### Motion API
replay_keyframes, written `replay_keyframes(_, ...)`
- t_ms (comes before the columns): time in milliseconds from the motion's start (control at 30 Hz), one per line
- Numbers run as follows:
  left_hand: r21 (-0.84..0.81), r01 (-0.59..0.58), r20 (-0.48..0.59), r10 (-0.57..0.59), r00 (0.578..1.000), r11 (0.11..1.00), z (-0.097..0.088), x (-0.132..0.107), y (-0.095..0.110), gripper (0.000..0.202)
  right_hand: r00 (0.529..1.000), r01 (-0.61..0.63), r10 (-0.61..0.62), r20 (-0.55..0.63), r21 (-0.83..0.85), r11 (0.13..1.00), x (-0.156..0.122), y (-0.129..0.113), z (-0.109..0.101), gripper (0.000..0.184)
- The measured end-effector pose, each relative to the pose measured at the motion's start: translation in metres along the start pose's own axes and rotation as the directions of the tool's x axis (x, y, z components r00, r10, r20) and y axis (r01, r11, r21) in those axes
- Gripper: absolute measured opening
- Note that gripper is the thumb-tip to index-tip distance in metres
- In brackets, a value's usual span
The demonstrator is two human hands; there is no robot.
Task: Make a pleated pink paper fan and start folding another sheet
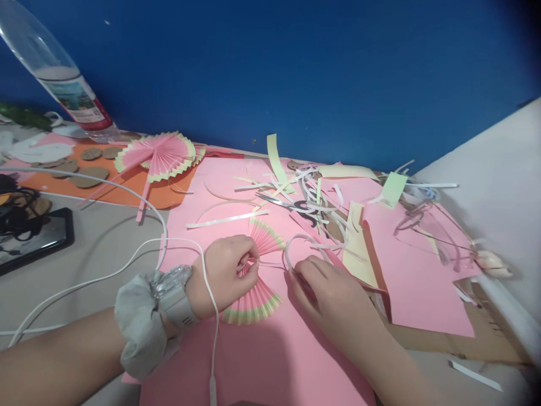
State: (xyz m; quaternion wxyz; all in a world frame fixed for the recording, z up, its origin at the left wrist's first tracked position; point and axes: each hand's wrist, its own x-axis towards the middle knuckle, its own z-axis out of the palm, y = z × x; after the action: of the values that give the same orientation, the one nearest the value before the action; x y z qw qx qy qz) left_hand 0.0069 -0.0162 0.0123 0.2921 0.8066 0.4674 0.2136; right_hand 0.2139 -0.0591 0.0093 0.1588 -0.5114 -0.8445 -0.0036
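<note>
A pleated paper fan, pink with a yellow-green edge, spreads above and below my left hand. The thumb and forefinger of that hand pinch it at its gathered middle. My right hand is closed just to the right, fingertips pressed together on a thin white strip that curls up and over. A thin pale strand runs between the two hands; its ends are hidden by the fingers. Under both hands lies a large pink paper sheet.
White cable crosses my left wrist. Scissors lie among paper strips behind. A finished fan with sticks, cardboard discs, a bottle and a phone are left; glasses rest on pink paper right.
</note>
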Motion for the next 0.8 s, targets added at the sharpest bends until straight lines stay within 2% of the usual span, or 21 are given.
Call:
replay_keyframes(400,-0.025,0.03,-0.007,-0.03,1.0,0.999,0.0023,-0.0017,-0.0011,0.009,0.998,-0.058,0.058,0.032,0.014,0.998,-0.0003,-0.0008,0.0011,0.023)
replay_keyframes(600,-0.027,0.032,-0.001,-0.032,0.999,0.999,0.0016,-0.0017,-0.0011,0.01,0.992,-0.086,0.082,0.091,0.041,0.995,-0.0014,0.0004,0.0007,0.022)
replay_keyframes(800,-0.027,0.033,-0.001,-0.033,0.999,0.999,0.0015,-0.0016,-0.0013,0.009,0.993,-0.084,0.082,0.079,0.027,0.996,-0.0014,0.0008,-0.001,0.021)
